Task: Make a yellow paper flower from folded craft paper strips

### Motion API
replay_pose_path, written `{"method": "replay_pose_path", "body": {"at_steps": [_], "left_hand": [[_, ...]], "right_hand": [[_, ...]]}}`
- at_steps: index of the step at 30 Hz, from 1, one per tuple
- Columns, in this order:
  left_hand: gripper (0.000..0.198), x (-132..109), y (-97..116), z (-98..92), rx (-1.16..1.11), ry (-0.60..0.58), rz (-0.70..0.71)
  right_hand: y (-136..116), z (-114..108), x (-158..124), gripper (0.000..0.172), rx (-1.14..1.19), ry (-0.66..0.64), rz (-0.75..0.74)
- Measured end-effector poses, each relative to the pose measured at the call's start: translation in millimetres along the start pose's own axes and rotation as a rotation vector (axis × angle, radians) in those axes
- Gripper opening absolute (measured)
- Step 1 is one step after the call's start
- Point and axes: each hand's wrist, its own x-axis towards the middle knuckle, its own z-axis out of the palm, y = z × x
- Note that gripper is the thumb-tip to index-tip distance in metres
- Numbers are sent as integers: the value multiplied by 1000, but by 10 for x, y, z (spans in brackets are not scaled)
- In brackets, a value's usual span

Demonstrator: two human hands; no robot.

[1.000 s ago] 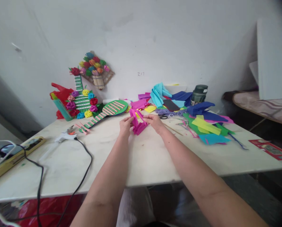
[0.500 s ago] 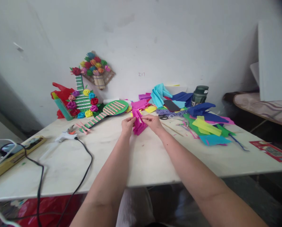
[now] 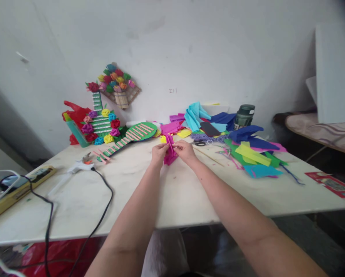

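Observation:
Magenta crepe paper (image 3: pixel 169 157) is pinched between my two hands above the middle of the table. My left hand (image 3: pixel 160 153) grips its left side with closed fingertips. On the other side, my right hand (image 3: pixel 185 151) pinches the paper's right edge. The paper looks gathered and folded, its lower end spreading out below the fingers. Just right of my right hand lie dark-handled scissors (image 3: pixel 200 144) and a thin wooden stick (image 3: pixel 208 157). A bit of yellow paper (image 3: pixel 163 139) shows behind my left hand.
A glue gun (image 3: pixel 81 165) with its black cord lies at left, near a yellow power strip (image 3: pixel 22 188). Guitar-shaped green crafts (image 3: pixel 142 131) and paper flowers stand behind. Coloured paper sheets (image 3: pixel 255 154) and a dark green flask (image 3: pixel 244 115) are at right.
My hands have drawn closer together, the left one shifting slightly right. Between them the magenta paper is now narrower and more bunched.

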Motion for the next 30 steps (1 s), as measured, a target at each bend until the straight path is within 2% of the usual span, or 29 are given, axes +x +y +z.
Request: {"method": "replay_pose_path", "body": {"at_steps": [11, 15, 19, 30], "left_hand": [[20, -3, -10, 15, -88, -14, -30], [29, -10, 8, 28, -105, -28, -58], [37, -24, 10, 30, -57, -45, -27], [27, 71, -94, 10, 101, 69, 43]], "right_hand": [[62, 20, -11, 19, -122, -25, 32], [106, 27, -12, 19, -147, -29, 33], [116, 39, -13, 19, -166, -35, 35], [41, 47, -30, 20, -211, -99, 34]]}}
